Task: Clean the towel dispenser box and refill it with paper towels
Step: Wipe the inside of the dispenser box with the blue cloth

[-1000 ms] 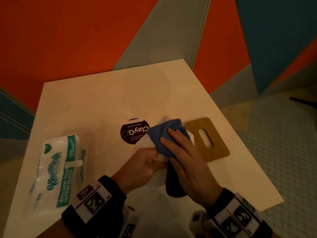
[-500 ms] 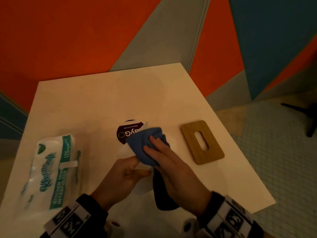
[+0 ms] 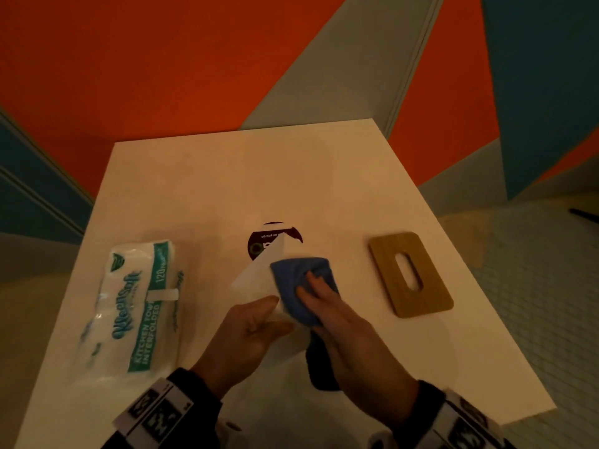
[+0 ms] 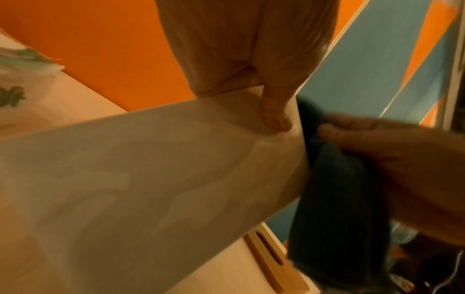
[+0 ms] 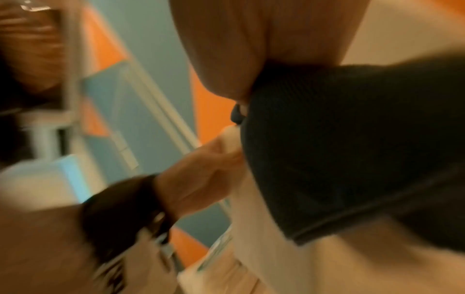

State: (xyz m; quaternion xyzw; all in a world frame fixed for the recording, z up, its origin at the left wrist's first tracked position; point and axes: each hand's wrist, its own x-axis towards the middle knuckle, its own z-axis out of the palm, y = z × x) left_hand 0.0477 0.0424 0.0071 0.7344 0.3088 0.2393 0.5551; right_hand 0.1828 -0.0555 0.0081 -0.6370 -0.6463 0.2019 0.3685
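Two hands meet: left hand (image 3: 249, 332) clamps the box (image 3: 256, 280), right hand (image 3: 343, 322) pinches the cloth (image 3: 291, 280) in its fingers.

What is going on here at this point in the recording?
A person is cleaning a white dispenser box above the table. The left hand grips the box and holds it tilted, while the right hand presses a blue cloth against its side. The box's wooden lid is off and lies flat to the right. The wrapped pack of paper towels lies on the left, so refilling has not begun.
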